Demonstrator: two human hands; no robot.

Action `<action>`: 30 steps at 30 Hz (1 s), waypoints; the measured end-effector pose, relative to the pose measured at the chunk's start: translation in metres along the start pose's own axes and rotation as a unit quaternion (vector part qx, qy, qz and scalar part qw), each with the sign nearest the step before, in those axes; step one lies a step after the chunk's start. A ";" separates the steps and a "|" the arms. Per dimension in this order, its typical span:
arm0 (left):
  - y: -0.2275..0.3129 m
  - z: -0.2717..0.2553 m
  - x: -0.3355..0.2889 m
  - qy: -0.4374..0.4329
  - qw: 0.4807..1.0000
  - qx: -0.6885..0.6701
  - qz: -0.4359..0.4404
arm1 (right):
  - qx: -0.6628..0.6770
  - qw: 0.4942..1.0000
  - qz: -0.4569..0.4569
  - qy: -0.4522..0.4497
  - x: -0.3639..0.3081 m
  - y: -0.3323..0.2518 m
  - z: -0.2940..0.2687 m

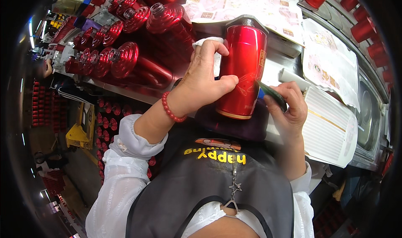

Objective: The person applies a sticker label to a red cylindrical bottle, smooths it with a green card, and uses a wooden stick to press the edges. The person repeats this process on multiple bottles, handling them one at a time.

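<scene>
A shiny red glass bottle [243, 58] lies tilted in front of me, with its clear neck pointing away. Faint line decoration and a gold-framed label mark its side. My left hand [197, 85] grips it from the left, thumb pressed on the front and index finger curled near the upper side. Something white, like a cloth or tissue [217, 56], shows behind those fingers. In my right hand [291, 106] is a flat dark green scraper-like tool [273, 95], pinched between thumb and fingers. Its pointed tip meets the bottle's right side. A dark purple pad [234, 127] sits under the bottle's base.
Several red bottles [161, 22] crowd the table at left. Printed label sheets [247, 1] lie at the back, with more sheets [328, 56] and a striped white stack [331, 125] at right. Beyond them, red bottles [363, 30] line a conveyor. A yellow pallet jack [78, 136] stands on the floor.
</scene>
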State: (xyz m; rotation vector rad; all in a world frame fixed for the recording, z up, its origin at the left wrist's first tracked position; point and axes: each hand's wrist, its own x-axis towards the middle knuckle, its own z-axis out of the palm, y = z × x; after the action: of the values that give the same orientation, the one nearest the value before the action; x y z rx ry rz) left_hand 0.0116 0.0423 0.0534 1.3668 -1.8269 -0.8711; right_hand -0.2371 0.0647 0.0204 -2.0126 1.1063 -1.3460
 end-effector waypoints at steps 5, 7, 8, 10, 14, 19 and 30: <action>-0.005 0.001 -0.002 -0.008 0.999 -0.050 -0.014 | -0.001 1.000 -0.012 0.000 0.000 0.001 0.000; -0.006 0.006 -0.001 0.005 0.999 -0.039 -0.002 | 0.003 1.000 -0.002 0.002 0.000 0.000 0.000; -0.005 0.008 -0.001 0.012 0.999 -0.037 0.001 | 0.005 1.000 0.002 0.002 0.000 0.000 -0.001; -0.005 0.009 -0.003 0.015 0.999 -0.050 -0.009 | 0.002 1.000 -0.008 0.004 0.000 0.001 0.000; -0.005 0.007 -0.006 0.007 0.995 -0.098 -0.036 | -0.004 1.000 -0.007 0.002 -0.001 0.000 -0.002; 0.001 0.013 -0.006 0.045 0.998 0.009 0.035 | 0.034 0.999 0.011 0.007 -0.002 0.002 -0.002; 0.007 0.015 -0.006 0.046 0.997 0.049 0.049 | 0.047 0.996 0.066 0.027 0.007 -0.020 0.001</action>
State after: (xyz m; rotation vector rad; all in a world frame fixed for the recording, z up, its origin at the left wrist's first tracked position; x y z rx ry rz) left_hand -0.0029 0.0511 0.0503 1.3421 -1.8691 -0.6662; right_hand -0.2278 0.0701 0.0384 -1.8126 1.1565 -1.3647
